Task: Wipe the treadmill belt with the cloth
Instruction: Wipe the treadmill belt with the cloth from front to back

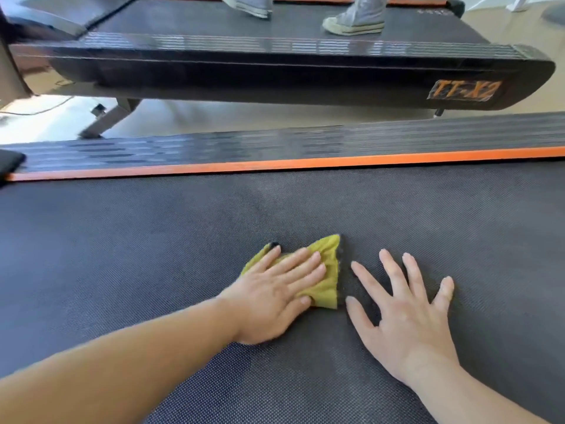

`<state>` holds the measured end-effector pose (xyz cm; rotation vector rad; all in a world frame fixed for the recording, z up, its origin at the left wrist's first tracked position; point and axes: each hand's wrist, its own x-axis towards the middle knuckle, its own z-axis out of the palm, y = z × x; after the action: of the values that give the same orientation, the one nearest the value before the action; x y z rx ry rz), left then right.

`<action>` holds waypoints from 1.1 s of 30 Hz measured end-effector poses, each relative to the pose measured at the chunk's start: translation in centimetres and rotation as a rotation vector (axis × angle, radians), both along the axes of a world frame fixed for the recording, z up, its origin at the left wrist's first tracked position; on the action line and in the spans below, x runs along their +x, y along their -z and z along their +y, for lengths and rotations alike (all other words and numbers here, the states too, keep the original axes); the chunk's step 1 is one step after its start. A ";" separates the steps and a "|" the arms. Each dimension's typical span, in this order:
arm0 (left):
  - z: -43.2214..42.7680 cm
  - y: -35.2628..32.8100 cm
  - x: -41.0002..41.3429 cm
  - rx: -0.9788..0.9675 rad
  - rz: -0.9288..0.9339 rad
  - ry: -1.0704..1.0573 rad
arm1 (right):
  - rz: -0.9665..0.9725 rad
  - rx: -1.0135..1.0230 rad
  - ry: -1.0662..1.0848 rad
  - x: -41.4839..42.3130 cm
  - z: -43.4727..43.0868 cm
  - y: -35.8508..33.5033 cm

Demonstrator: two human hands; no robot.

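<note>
dark woven treadmill belt (153, 240) fills the lower half of the frame, its texture a fine mesh; along its far edge runs an orange stripe (275, 165), and beyond that a ribbed black side rail (275, 148); my left hand (275, 292) lies flat on the cloth (328, 270) near the middle of the frame, fingers straight and close together, pressing it onto the belt rather than gripping it; the cloth is yellow and crumpled, with a dark edge showing along its right side, and it sticks out past my fingertips toward the upper right; my right hand (406, 313) rests palm down on the bare belt just right of the cloth, fingers straight and spread wide, holding nothing; its thumb and forefinger come close to the cloth's dark edge, though i cannot tell if they touch it; across the upper part of the frame stands a second treadmill (275, 75) on a pale floor (214, 117), with an orange label (464, 90) at its right end; two grey shoes (354, 22) of another person stand on its belt at the top.
</note>
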<state>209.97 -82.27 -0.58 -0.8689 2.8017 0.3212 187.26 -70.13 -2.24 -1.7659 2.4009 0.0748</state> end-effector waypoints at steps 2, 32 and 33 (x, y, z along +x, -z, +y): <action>-3.9 0.2 1.6 -0.071 -0.057 -0.214 | -0.012 -0.025 -0.015 0.0 -0.1 0.0; -2.0 1.1 1.6 0.006 -0.015 -0.422 | -0.079 0.034 0.020 0.5 -0.3 -1.9; -2.2 0.9 1.6 0.010 -0.005 -0.437 | -0.089 -0.007 0.043 0.5 -1.1 -2.4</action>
<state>211.57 -84.50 -1.46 -1.4737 2.5782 0.3915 187.75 -71.21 0.16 -1.6825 2.3779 -0.0177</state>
